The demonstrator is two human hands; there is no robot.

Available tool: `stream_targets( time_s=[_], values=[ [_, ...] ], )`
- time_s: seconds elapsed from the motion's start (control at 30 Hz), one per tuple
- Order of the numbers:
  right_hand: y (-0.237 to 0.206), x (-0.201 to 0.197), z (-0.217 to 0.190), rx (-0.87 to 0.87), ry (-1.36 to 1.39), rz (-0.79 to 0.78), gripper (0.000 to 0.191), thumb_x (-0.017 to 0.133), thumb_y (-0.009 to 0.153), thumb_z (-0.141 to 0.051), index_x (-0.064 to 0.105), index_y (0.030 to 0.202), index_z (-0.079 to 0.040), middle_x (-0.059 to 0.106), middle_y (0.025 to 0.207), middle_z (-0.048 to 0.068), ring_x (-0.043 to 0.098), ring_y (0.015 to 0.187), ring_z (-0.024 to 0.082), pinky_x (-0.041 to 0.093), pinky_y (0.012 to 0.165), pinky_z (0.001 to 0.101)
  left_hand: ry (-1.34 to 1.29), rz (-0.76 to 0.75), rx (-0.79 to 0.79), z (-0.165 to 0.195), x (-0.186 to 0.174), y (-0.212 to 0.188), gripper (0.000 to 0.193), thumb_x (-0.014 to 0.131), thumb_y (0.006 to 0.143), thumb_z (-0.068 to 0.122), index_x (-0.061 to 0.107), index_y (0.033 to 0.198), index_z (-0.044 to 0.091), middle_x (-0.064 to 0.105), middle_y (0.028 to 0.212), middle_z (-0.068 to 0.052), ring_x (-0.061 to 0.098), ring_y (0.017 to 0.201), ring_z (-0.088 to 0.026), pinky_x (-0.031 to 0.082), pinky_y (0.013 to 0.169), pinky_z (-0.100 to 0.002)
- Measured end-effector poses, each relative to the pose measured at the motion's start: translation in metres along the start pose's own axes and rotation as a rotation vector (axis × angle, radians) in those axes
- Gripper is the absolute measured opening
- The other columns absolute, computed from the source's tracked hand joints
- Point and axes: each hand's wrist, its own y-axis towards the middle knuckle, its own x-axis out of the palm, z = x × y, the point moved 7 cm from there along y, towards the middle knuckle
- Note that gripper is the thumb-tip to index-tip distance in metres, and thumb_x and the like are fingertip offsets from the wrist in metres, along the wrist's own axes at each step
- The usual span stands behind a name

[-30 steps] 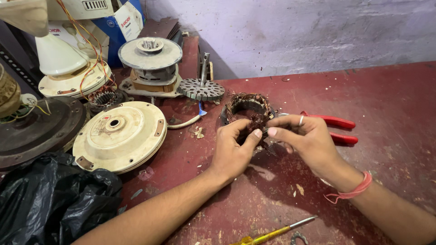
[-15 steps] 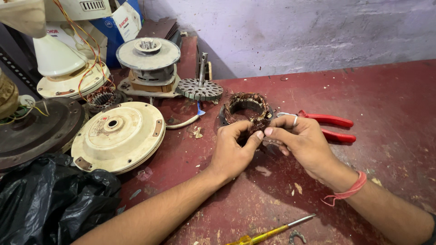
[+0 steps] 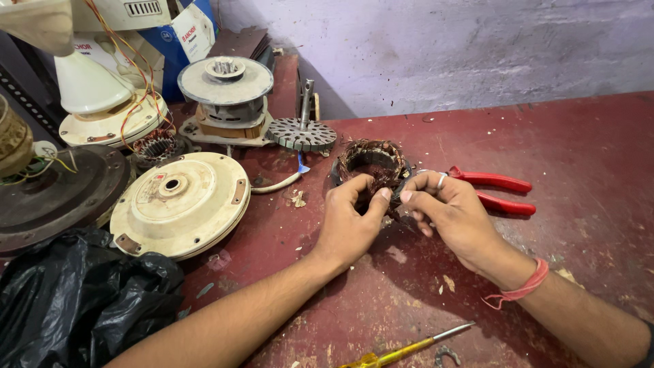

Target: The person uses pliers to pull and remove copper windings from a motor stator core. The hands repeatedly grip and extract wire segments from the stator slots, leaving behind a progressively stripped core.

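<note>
A round motor stator (image 3: 371, 161) wound with brown copper wire lies on the red table (image 3: 586, 150). My left hand (image 3: 351, 221) grips its near rim, thumb and fingers pinched on the winding. My right hand (image 3: 453, 215), with a ring and a red thread at the wrist, pinches the same near edge from the right. The fingertips of both hands almost meet. What they pinch between them is too small to make out.
Red-handled pliers (image 3: 501, 191) lie just right of my right hand. A cream fan motor cover (image 3: 180, 203), a toothed rotor disc (image 3: 302, 133), another motor (image 3: 225, 92) and a dark cover (image 3: 58, 194) stand at the left. A black bag (image 3: 75, 300) and a yellow screwdriver (image 3: 402, 349) lie near me.
Both hands stay on the stator's near rim and shift only slightly. The fingers work at the winding edge. The view has drifted a little.
</note>
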Motion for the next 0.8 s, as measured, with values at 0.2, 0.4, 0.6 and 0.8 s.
stream_targets(
  time_s=[0.2, 0.4, 0.6, 0.8],
  values=[
    [0.000, -0.002, 0.002, 0.012, 0.052, 0.003, 0.005, 0.064, 0.094, -0.009, 0.066, 0.091, -0.005, 0.059, 0.074, -0.002, 0.052, 0.064, 0.005, 0.043, 0.052, 0.0231, 0.014, 0.013, 0.009, 0.000, 0.000, 0.000, 0.022, 0.065, 0.096, 0.013, 0.061, 0.080, -0.001, 0.057, 0.063, 0.001, 0.049, 0.060, -0.004, 0.040, 0.051, -0.028],
    [0.008, -0.024, 0.007, -0.012, 0.115, 0.124, 0.005, 0.064, 0.097, -0.008, 0.064, 0.093, -0.004, 0.058, 0.075, 0.001, 0.052, 0.061, 0.008, 0.042, 0.050, 0.0234, -0.012, -0.009, -0.031, -0.004, 0.002, 0.000, 0.021, 0.065, 0.096, 0.015, 0.064, 0.081, 0.000, 0.060, 0.064, 0.001, 0.051, 0.060, -0.005, 0.041, 0.052, -0.029],
    [0.005, -0.045, -0.025, -0.271, 0.047, 0.247, 0.004, 0.065, 0.095, -0.001, 0.069, 0.096, -0.002, 0.062, 0.082, 0.005, 0.052, 0.062, 0.008, 0.043, 0.051, 0.0218, 0.028, -0.025, 0.000, -0.003, 0.003, -0.001, 0.014, 0.071, 0.093, 0.012, 0.069, 0.089, -0.001, 0.067, 0.070, -0.002, 0.056, 0.066, -0.006, 0.047, 0.057, -0.029],
    [-0.007, -0.005, -0.027, -0.303, -0.268, 0.043, 0.014, 0.074, 0.087, -0.002, 0.073, 0.100, 0.003, 0.067, 0.095, 0.000, 0.066, 0.077, 0.002, 0.053, 0.062, 0.0171, 0.045, -0.043, 0.041, 0.000, 0.005, -0.001, 0.013, 0.074, 0.091, 0.010, 0.069, 0.089, -0.002, 0.069, 0.073, -0.005, 0.058, 0.068, -0.008, 0.049, 0.060, -0.030]
  ],
)
